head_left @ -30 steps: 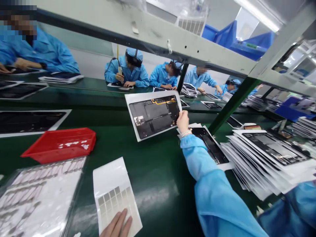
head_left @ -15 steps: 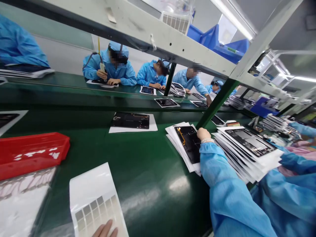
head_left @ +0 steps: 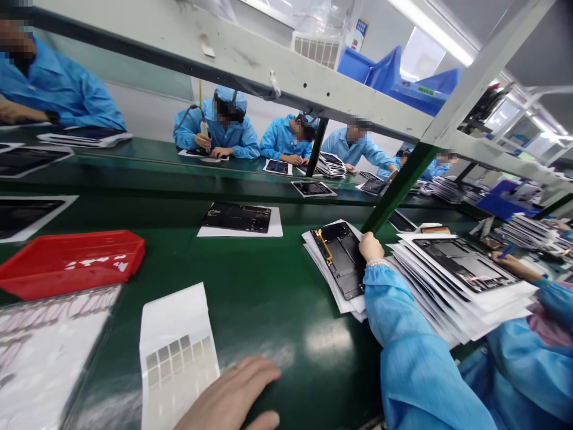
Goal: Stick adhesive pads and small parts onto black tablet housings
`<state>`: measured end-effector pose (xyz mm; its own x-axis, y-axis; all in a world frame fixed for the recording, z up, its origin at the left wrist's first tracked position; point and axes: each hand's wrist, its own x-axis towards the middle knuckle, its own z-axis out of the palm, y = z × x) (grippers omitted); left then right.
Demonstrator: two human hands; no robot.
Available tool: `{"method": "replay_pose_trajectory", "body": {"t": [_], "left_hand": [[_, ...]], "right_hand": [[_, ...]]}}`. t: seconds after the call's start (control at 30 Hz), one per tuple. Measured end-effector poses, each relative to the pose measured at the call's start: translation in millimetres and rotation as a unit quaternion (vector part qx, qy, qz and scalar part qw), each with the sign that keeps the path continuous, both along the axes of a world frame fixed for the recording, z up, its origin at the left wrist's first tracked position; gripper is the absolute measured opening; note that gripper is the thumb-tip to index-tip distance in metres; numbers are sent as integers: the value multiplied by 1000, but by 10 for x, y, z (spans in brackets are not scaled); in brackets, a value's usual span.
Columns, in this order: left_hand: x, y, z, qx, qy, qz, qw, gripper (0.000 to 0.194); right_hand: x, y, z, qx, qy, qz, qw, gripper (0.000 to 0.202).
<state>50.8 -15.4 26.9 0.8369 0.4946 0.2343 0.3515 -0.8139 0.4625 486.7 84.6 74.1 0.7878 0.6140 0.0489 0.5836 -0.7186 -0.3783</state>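
Note:
My left hand reaches in from the bottom, thumb and fingers apart, holding nothing, beside a white sheet of pale square stickers. My right hand is closed on the right edge of a black device panel with an orange flex strip. That panel lies on a small stack of white sheets. Just right of my right forearm stands a taller stack of panels and paper. Another black panel rests on white paper near the middle of the green bench.
A red tray and a white sheet with pinkish strips occupy the left. A green post rises behind my right hand. Several people in blue work across the bench; another person's arm is at the right.
My left hand has come off the sticker sheet and moved right and up over the bench. The view has shifted a little. My right hand stays at the panel's edge, and the panel looks lighter.

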Motion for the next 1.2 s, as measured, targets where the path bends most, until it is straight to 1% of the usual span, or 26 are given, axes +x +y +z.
{"method": "replay_pose_trajectory", "body": {"t": [0.03, 0.1, 0.13, 0.2, 0.27, 0.33, 0.4, 0.43, 0.5, 0.53, 0.57, 0.6, 0.63, 0.67, 0.73, 0.8, 0.83, 0.9, 0.93, 0.97, 1.0, 1.03, 1.07, 1.1, 1.17, 1.2], "left_hand": [[99, -8, 82, -39, 8, 10, 999, 34], [255, -23, 183, -105, 28, 27, 994, 32], [305, -35, 209, -123, 32, 31, 991, 32], [332, -73, 242, -131, 25, 29, 991, 33], [258, -121, 276, -120, -9, 19, 993, 29], [97, -153, 313, -115, -65, 20, 991, 20], [-128, -150, 324, -116, -125, 59, 984, 21], [-257, -137, 311, -112, -150, 92, 978, 22], [-526, -101, 249, -96, -180, 176, 963, 23], [-658, -86, 205, -87, -183, 219, 954, 24], [-783, -77, 158, -76, -181, 260, 946, 25], [-897, -72, 113, -66, -172, 293, 938, 26], [-997, -72, 72, -55, -161, 316, 933, 27], [-1081, -71, 39, -39, -148, 329, 932, 28], [-1192, -58, -5, 4, -121, 327, 937, 26], [-1230, -6, -25, 50, -86, 305, 947, 25], [-1224, 38, -30, 70, -66, 294, 951, 24], [-1170, 156, -41, 93, -18, 279, 956, 26], [-1127, 223, -50, 97, 8, 274, 957, 31], [-1079, 291, -61, 97, 30, 271, 957, 36], [-1028, 355, -74, 93, 47, 267, 958, 38], [-979, 412, -89, 87, 58, 265, 958, 37], [-936, 460, -106, 81, 64, 265, 959, 31], [-899, 498, -122, 76, 64, 267, 959, 23], [-852, 541, -147, 72, 63, 275, 957, 11], [-841, 550, -156, 73, 65, 278, 956, 9]], "right_hand": [[4, 7, 13, 10, 23, 8, 1000, 32], [-3, 4, 63, 34, 70, 34, 996, 29], [-17, -8, 103, 50, 93, 48, 993, 27], [-65, -54, 213, 95, 133, 72, 984, 24], [-149, -128, 344, 144, 177, 85, 970, 25], [-290, -238, 448, 180, 229, 92, 952, 29], [-513, -401, 469, 189, 283, 101, 935, 30], [-659, -509, 435, 187, 317, 107, 924, 29], [-1006, -776, 283, 178, 387, 114, 898, 24], [-1191, -931, 175, 187, 469, 96, 858, 22], [-1373, -1096, 55, 189, 527, 63, 826, 20], [-1541, -1264, -67, 179, 562, 37, 806, 20], [-1688, -1430, -181, 171, 579, 29, 797, 20], [-1808, -1587, -281, 162, 581, 28, 797, 20], [-1949, -1852, -426, 135, 565, 20, 814, 21], [-1950, -2030, -494, 85, 553, 22, 828, 26], [-1904, -2085, -501, 42, 549, 35, 834, 31], [-1752, -2130, -454, -75, 510, 82, 853, 45], [-1670, -2123, -399, -129, 469, 108, 867, 51], [-1602, -2099, -324, -169, 421, 136, 881, 56], [-1564, -2058, -233, -190, 374, 170, 892, 58], [-1566, -2001, -135, -189, 332, 209, 900, 57], [-1614, -1930, -39, -171, 296, 254, 905, 55], [-1710, -1846, 45, -146, 269, 309, 900, 53], [-2014, -1646, 149, -86, 216, 417, 878, 49], [-2200, -1533, 164, -71, 200, 468, 858, 44]]}}
